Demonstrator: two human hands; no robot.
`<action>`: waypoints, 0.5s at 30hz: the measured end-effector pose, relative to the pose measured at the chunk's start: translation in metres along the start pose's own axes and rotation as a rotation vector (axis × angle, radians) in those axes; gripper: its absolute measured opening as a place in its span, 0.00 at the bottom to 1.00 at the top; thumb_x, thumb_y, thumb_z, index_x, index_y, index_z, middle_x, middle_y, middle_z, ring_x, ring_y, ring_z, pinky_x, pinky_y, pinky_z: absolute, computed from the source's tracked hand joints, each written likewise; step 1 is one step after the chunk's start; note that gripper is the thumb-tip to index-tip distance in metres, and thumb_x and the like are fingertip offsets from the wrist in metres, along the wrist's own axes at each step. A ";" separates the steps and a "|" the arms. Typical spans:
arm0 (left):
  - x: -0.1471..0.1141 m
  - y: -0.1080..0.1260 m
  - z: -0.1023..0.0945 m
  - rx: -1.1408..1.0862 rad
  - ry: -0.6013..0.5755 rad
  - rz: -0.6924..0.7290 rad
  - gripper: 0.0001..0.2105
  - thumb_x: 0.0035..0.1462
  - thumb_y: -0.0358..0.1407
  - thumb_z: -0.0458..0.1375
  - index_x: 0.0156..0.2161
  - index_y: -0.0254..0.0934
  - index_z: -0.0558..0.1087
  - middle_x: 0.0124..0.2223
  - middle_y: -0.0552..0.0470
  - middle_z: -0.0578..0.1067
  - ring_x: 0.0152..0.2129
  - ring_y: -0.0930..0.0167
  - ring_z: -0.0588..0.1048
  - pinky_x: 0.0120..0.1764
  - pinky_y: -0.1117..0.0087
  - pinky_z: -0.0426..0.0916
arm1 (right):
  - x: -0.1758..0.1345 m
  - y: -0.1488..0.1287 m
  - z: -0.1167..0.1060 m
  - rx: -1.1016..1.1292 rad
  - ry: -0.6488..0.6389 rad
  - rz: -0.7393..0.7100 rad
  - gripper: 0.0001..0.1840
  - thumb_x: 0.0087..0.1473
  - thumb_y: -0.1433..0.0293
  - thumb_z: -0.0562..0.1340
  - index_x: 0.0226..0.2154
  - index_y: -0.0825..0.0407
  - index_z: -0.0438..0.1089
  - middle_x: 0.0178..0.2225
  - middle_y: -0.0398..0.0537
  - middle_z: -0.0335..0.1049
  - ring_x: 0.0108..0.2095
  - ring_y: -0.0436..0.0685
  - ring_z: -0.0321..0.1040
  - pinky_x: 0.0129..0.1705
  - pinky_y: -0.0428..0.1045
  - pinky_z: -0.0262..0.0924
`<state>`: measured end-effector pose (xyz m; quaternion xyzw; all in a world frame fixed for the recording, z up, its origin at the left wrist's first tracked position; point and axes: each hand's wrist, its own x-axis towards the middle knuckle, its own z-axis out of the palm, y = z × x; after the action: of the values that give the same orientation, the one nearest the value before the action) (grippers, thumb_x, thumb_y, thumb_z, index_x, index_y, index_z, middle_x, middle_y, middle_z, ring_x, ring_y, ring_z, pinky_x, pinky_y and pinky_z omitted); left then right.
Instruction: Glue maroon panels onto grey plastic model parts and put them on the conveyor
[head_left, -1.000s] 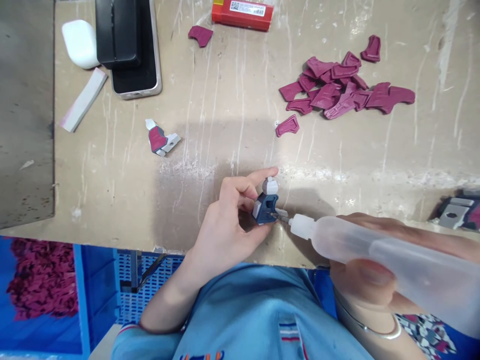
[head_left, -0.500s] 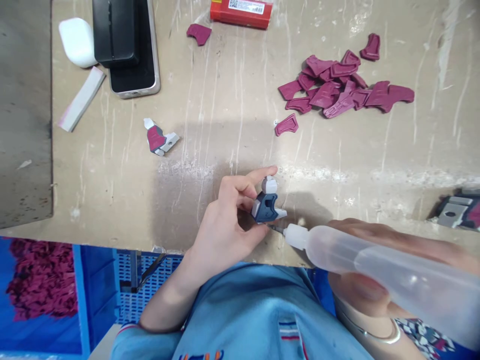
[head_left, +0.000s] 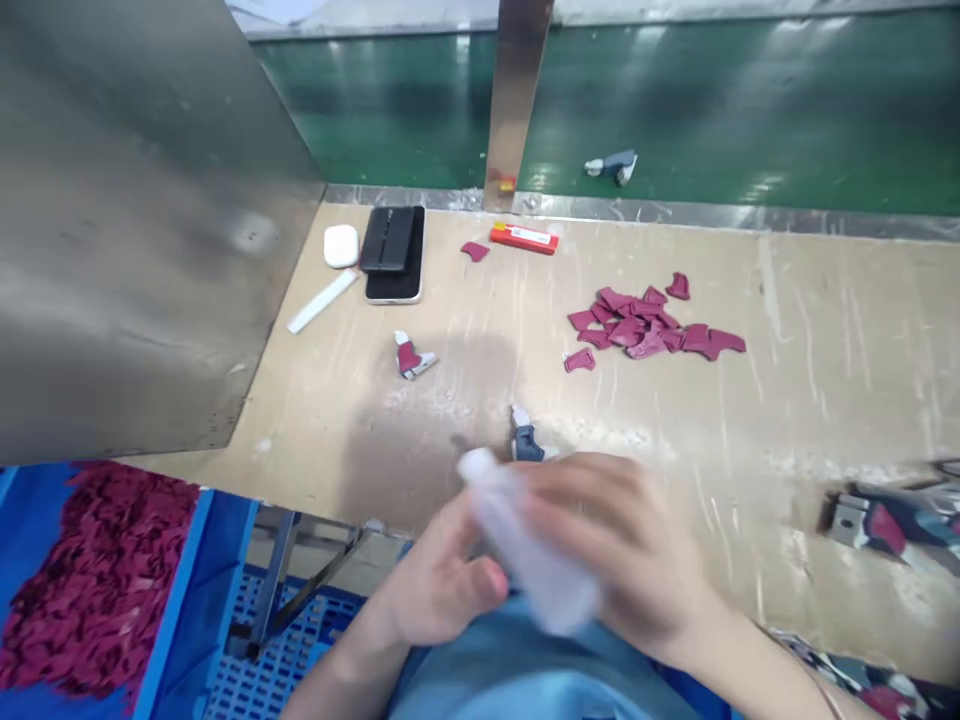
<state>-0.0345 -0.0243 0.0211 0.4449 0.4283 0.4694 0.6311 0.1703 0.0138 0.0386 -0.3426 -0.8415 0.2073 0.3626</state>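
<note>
Bench is viewed from above by the head camera. A translucent white plastic squeeze bottle [head_left: 551, 575] is gripped in the right hand [head_left: 637, 550], fingers closed around its body; both are blurred. The bottle is held tilted, its narrow capped end directed away and leftward, beside the left hand [head_left: 439, 585]. The left thumb is held out, bent, near the bottle; the other left fingers are partly covered, so whether anything is gripped by them cannot be told.

A dark blue-grey moulded piece with a pale end [head_left: 527, 446] is seen at the tan, scuffed bench top [head_left: 750, 410], just beyond the hands. Its near edge is partly hidden; contact with the right fingers cannot be made out.

Farther left, a small angular piece with maroon inlay and pale ends [head_left: 409, 358] is laid on the bench. To the right, flat maroon moulded parts [head_left: 630, 332] are heaped, overlapping, a few set apart at the margins. Near the far edge, a red narrow packet with a white label [head_left: 523, 238] is seen. At far left, a black rectangular case [head_left: 388, 238] is rested on a dark-faced phone with a silver rim [head_left: 391, 288].
</note>
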 end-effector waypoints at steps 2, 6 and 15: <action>-0.015 0.000 -0.006 -0.159 0.222 -0.080 0.28 0.60 0.65 0.65 0.52 0.45 0.79 0.49 0.44 0.85 0.46 0.55 0.86 0.48 0.55 0.84 | 0.033 -0.009 0.012 -0.068 -0.157 -0.277 0.19 0.75 0.73 0.53 0.61 0.46 0.72 0.53 0.49 0.84 0.58 0.58 0.77 0.53 0.54 0.74; -0.047 0.000 -0.024 -0.179 0.756 -0.118 0.28 0.50 0.61 0.76 0.42 0.43 0.75 0.29 0.55 0.80 0.24 0.68 0.79 0.31 0.68 0.77 | 0.108 0.009 0.041 -0.163 -0.321 -0.358 0.23 0.69 0.76 0.55 0.62 0.53 0.74 0.54 0.54 0.83 0.56 0.61 0.76 0.56 0.55 0.70; -0.125 -0.053 -0.057 -0.023 1.110 -0.159 0.32 0.43 0.63 0.76 0.39 0.40 0.73 0.24 0.59 0.75 0.19 0.71 0.75 0.26 0.72 0.72 | 0.215 0.123 0.031 -0.682 -0.234 0.456 0.13 0.69 0.64 0.68 0.51 0.54 0.75 0.52 0.53 0.77 0.52 0.62 0.76 0.56 0.62 0.74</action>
<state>-0.1016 -0.1459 -0.0279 0.0908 0.7233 0.5888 0.3492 0.0917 0.2505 0.0456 -0.5946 -0.7999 0.0294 0.0755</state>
